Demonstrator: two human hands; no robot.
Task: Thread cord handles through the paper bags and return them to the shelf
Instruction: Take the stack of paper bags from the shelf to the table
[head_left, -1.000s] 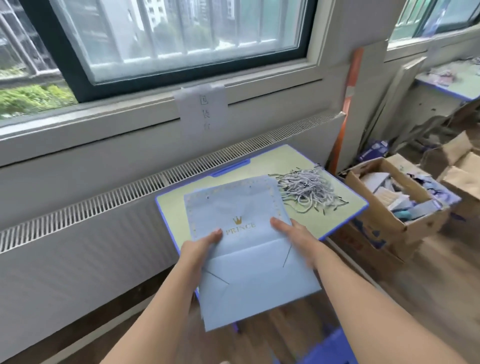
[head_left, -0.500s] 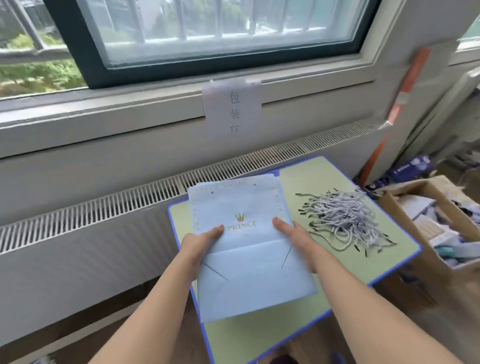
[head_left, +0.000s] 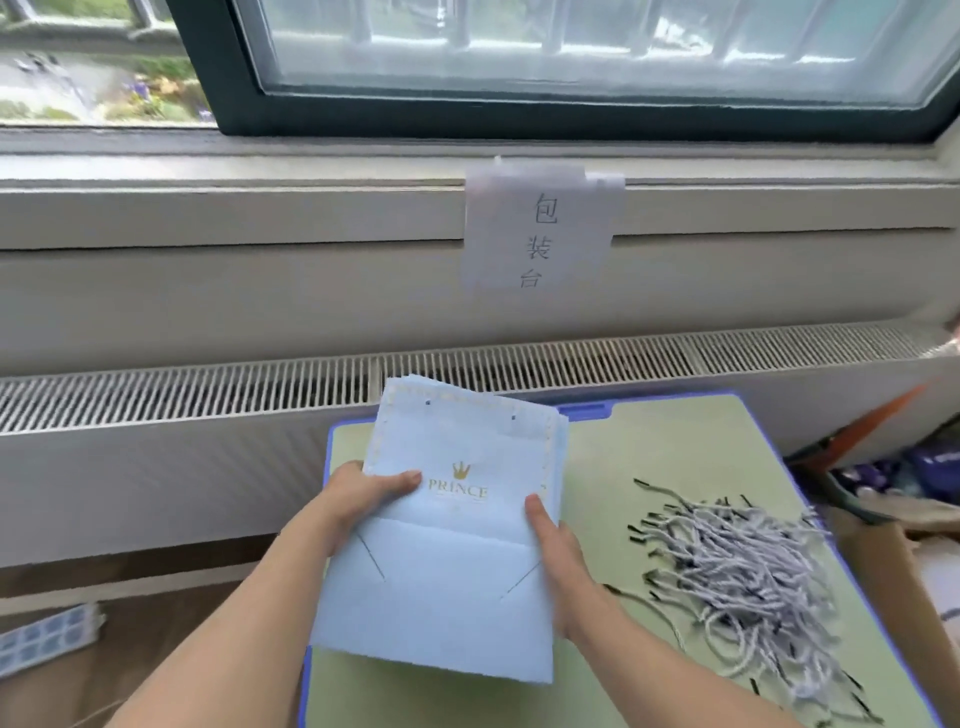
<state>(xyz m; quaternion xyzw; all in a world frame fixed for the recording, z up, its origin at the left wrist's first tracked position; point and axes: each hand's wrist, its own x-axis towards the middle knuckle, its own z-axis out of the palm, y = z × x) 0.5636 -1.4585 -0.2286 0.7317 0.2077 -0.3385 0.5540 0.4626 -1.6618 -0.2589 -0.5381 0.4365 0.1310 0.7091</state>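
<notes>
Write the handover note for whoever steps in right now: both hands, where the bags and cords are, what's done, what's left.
Left hand: grips the left edge of the stack of flat light-blue paper bags, thumb on the top bag.
Right hand: grips the stack's right edge.
Bags: held over the left part of the green table, tilted up at the far end; punched holes show near the top, no cord in them.
Cord handles: loose pile on the table, right of the bags.
Done: nothing threaded on the top bag.
Left: set the stack down, thread the cords, return the bags to the shelf, which is not in view.
</notes>
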